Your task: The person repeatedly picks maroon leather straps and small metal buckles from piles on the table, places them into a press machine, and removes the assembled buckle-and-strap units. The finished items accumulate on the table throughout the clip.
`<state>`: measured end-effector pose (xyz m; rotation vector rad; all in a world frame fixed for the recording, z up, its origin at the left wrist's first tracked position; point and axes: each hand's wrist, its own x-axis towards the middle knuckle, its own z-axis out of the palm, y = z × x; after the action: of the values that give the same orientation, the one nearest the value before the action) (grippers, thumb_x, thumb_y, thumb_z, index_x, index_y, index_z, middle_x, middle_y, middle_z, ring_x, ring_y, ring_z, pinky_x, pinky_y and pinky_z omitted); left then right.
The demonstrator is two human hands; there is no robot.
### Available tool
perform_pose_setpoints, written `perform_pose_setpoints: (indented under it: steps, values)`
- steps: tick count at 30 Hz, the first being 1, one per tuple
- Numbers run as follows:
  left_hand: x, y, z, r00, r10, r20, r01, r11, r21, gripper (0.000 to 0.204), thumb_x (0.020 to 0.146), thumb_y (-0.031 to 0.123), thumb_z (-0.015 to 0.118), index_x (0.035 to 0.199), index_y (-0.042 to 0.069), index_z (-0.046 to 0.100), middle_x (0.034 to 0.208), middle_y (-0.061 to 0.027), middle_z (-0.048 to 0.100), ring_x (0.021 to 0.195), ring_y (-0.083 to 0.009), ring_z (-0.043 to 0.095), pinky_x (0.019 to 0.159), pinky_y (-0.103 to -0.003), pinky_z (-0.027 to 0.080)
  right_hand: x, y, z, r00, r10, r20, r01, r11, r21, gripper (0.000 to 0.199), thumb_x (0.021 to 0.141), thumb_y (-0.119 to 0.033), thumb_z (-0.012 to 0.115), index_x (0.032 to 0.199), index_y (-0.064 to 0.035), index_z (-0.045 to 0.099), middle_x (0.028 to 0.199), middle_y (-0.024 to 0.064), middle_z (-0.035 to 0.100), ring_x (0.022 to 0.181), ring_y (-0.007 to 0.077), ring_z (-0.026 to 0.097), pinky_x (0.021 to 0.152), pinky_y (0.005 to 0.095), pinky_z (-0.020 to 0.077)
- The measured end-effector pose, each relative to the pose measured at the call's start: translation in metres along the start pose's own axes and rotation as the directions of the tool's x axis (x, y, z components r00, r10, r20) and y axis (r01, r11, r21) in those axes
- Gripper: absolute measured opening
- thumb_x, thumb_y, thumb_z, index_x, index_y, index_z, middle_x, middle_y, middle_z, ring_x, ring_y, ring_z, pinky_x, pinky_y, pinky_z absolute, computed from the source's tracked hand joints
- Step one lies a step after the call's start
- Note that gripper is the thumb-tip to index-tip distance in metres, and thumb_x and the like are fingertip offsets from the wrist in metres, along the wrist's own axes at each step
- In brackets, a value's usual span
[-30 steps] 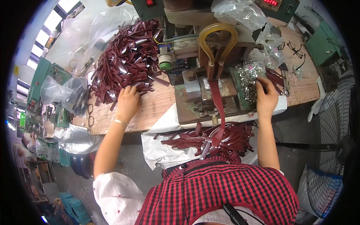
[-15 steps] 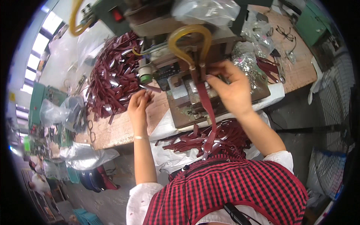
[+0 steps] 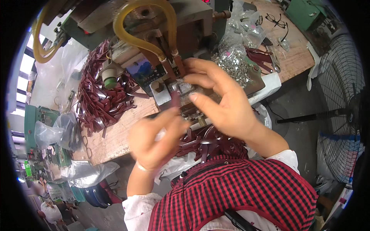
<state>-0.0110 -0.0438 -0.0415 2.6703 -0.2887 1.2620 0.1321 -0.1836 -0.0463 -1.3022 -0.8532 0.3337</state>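
Note:
My left hand [image 3: 156, 140], smeared by motion, is closed in front of the press. A short blurred piece of a maroon strip [image 3: 175, 101] juts from its fingertips toward the metal die [image 3: 181, 87]; the rest is hidden by the hand. My right hand [image 3: 227, 102] reaches in from the right, with thumb and fingers apart and nothing visible between them. Its fingertips are close to the die and to the brown metal blocks [image 3: 179, 65] under the yellow hose [image 3: 173, 29]. Below both hands, more maroon strips [image 3: 212, 144] lie across my lap.
A large heap of maroon strips [image 3: 106, 104] covers the table at left. Bags of small shiny metal parts [image 3: 233, 67] stand right of the press, near a few strips [image 3: 259, 57] and eyeglasses [image 3: 275, 21]. A black fan [image 3: 331, 111] is at far right.
My left hand has come from the heap side to the front of the die. The right hand's fingers have spread off the strip, which no longer hangs from the press to my lap. The view has shifted.

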Motion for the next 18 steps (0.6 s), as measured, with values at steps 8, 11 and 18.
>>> perform_pose_setpoints:
  steps: [8, 11, 18]
  values:
    - [0.002, -0.014, 0.048, 0.975, 0.198, -0.100, -0.194, 0.980, 0.048, 0.029, 0.075, 0.008, 0.089, 0.096, 0.009, 0.070, 0.091, -0.0058, 0.072, 0.058, -0.0140, 0.061, 0.048, -0.028, 0.047, 0.016, 0.120, -0.107, 0.957, -0.264, -0.121, -0.004, 0.404, -0.915, 0.024, 0.082, -0.019, 0.078, 0.103, -0.0094, 0.077, 0.130, 0.0199, 0.065, 0.129, 0.0393, 0.056, 0.106, 0.0479, 0.0470]
    - [-0.002, -0.015, 0.051, 0.975, 0.188, -0.118, -0.186, 0.982, 0.027, 0.030, 0.075, 0.009, 0.090, 0.098, 0.010, 0.070, 0.091, -0.0051, 0.071, 0.056, -0.0132, 0.059, 0.047, -0.028, 0.045, 0.010, 0.122, -0.106, 0.962, -0.246, -0.118, -0.001, 0.429, -0.903, 0.019, 0.081, -0.017, 0.079, 0.098, -0.0096, 0.076, 0.133, 0.0190, 0.063, 0.130, 0.0388, 0.055, 0.104, 0.0490, 0.0474]
    - [-0.005, 0.006, 0.042, 0.993, -0.032, -0.112, 0.026, 0.998, -0.054, 0.025, 0.076, 0.008, 0.087, 0.095, 0.009, 0.072, 0.102, -0.0099, 0.076, 0.062, -0.0149, 0.064, 0.050, -0.030, 0.046, 0.050, 0.122, -0.100, 0.907, -0.259, 0.331, 0.376, 0.146, -0.915, 0.031, 0.079, -0.011, 0.074, 0.108, -0.0059, 0.064, 0.134, 0.0110, 0.063, 0.128, 0.0318, 0.058, 0.085, 0.0455, 0.0536]
